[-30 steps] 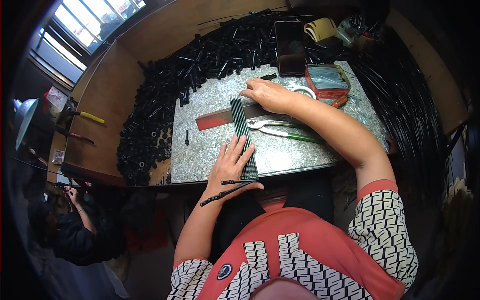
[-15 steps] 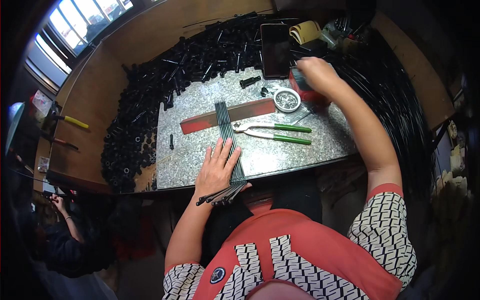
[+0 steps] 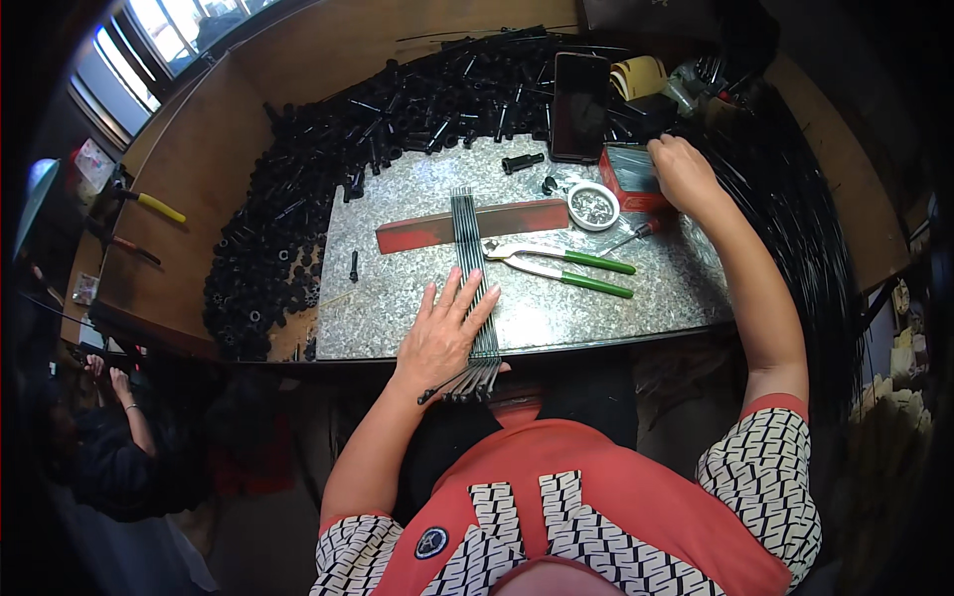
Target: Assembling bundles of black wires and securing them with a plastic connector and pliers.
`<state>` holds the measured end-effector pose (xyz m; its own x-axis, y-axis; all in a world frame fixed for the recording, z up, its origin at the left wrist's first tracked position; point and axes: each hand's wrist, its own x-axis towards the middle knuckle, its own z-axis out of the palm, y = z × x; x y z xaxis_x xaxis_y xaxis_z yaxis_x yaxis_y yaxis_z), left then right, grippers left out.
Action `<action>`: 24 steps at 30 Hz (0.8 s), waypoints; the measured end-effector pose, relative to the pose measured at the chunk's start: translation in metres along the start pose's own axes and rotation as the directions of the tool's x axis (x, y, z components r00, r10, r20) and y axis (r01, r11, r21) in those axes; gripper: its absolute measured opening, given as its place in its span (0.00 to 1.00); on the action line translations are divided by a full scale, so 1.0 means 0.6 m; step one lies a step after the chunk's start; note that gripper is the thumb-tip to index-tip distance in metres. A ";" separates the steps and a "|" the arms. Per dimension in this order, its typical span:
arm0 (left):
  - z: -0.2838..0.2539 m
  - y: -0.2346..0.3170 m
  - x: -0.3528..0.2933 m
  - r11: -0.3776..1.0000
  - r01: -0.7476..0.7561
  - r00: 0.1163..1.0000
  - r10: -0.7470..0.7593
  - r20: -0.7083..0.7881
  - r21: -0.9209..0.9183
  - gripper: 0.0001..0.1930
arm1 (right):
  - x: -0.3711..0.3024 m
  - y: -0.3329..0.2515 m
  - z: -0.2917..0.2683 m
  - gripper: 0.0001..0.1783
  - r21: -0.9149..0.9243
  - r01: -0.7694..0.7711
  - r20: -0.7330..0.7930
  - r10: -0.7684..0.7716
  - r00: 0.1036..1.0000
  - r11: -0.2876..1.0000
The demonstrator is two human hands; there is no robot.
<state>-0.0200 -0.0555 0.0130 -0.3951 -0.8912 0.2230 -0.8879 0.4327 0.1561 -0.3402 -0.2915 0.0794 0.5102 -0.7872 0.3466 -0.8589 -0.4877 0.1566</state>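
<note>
My left hand (image 3: pixel 442 333) lies over a row of thin black rods (image 3: pixel 464 238), fingers stretched on top and the thumb tip showing beneath them past the table edge. The rods' bent, knobbed ends hang over that edge. Their far part rests across a worn red-brown bar (image 3: pixel 532 218). My right hand (image 3: pixel 686 177) is at the right side of a red box (image 3: pixel 614 187), its fingers bent and closed; whatever is between the fingertips cannot be made out. Green-handled pincers (image 3: pixel 581 271) lie right of the rods. Near the box sits a white dish (image 3: pixel 594 221) of tiny shiny pieces.
Black tubular parts (image 3: pixel 288 233) are heaped along the left and back. A phone (image 3: pixel 578 104) leans at the back. A red-handled screwdriver (image 3: pixel 646 229) lies near the box. Long black rods (image 3: pixel 785 199) fill the right side. Another person's hand (image 3: pixel 120 383) shows at far left.
My right hand has drawn slightly right and nearer, uncovering more of the red box's top. My left hand stays on the rods. The whole view has shifted a little.
</note>
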 end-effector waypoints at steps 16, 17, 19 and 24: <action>-0.005 0.004 0.001 0.999 -0.003 1.000 0.003 -0.016 -0.036 0.48 | 0.015 0.000 -0.005 0.06 0.007 0.005 0.022 -0.006 1.000 1.000; -0.004 0.002 0.001 0.999 -0.007 1.000 0.007 -0.022 -0.035 0.48 | 0.010 0.010 -0.004 0.06 -0.025 -0.047 0.097 0.049 0.994 0.999; -0.001 0.000 0.001 0.999 -0.016 1.000 0.015 -0.026 -0.033 0.48 | -0.002 0.017 -0.003 0.06 -0.089 -0.049 0.074 0.056 0.996 0.995; -0.001 -0.002 -0.001 0.999 0.002 1.000 -0.002 -0.015 -0.040 0.48 | 0.019 -0.063 -0.028 0.02 0.155 0.110 -0.153 -0.086 0.985 0.982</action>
<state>-0.0187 -0.0557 0.0131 -0.3894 -0.8901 0.2370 -0.8785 0.4362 0.1950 -0.3028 -0.2756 0.0926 0.5690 -0.6756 0.4688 -0.7802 -0.6237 0.0483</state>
